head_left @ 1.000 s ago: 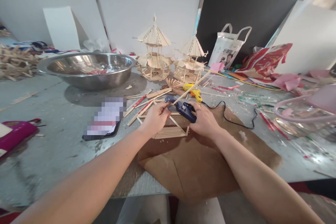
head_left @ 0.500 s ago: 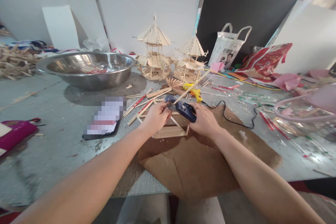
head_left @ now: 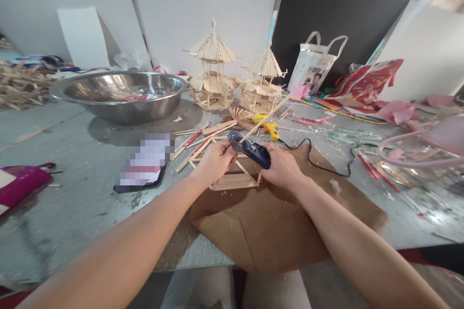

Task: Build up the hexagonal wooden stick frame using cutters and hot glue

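My right hand (head_left: 282, 163) is wrapped around dark blue hand shears (head_left: 261, 153), whose metal blade points left. A long pale wooden stick (head_left: 264, 120) slants up and right from the jaws of the shears. Close beside the blade, my left hand (head_left: 217, 159) is closed in a pinch, in line with the stick's lower end; the fingertips partly hide what they grip. Below both hands lies a flat frame of glued sticks (head_left: 235, 182), partly covered by them, on a brown sheet (head_left: 282, 227).
Two stick pagodas (head_left: 213, 82) stand at the back beside a steel basin (head_left: 123, 106). A yellow glue gun (head_left: 268, 127) with a black cord lies beyond my hands. Left are a phone (head_left: 145, 161) and a magenta object (head_left: 25, 186). Plastic scraps and a pink-handled container (head_left: 420, 149) crowd the right.
Almost nothing differs. Both hands keep their places on the shears and stick, with only a very slight shift at the blade.
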`<state>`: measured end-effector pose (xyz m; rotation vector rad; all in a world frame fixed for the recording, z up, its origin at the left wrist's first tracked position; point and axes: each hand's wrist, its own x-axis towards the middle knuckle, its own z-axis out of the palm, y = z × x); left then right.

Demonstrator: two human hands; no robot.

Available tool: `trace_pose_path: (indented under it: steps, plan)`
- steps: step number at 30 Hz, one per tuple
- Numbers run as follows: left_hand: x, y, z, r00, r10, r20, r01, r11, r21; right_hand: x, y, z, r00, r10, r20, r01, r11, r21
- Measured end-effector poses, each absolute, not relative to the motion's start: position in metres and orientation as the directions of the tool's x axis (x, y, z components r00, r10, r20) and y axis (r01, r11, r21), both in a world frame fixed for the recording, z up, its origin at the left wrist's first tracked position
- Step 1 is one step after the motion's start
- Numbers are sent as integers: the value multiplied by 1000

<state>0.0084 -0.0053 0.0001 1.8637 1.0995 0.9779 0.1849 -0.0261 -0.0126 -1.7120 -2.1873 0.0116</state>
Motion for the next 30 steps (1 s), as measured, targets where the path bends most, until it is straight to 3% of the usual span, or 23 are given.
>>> trace_pose_path:
  steps: [11,30]
  plan:
    - [6,1,-4,373,855,360,372,-494,786,182,-25,-14,-167,954,248,940,230,-254]
    - [7,0,-7,327,867,375,411,-488,770,179,-28,-14,-110,963,244,959,167,-229]
